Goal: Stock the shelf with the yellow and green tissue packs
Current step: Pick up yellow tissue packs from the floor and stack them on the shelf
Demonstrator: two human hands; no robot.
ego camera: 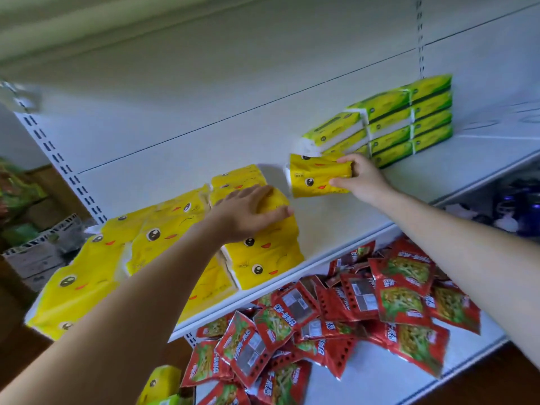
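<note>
My right hand (361,178) grips one yellow tissue pack (317,176), fingers curled round its end, held just over the shelf (336,229) — the green tissue packs (403,121) stacked right behind it. My left hand (248,211) lies flat, fingers straight, on the yellow packs (163,229) piled beneath it

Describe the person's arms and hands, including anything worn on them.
Both arms are bare as far as the frame shows: no sleeve reaches the left forearm or right forearm. The left hand and right hand wear no gloves, and no watch, bracelet or ring is visible.
</note>
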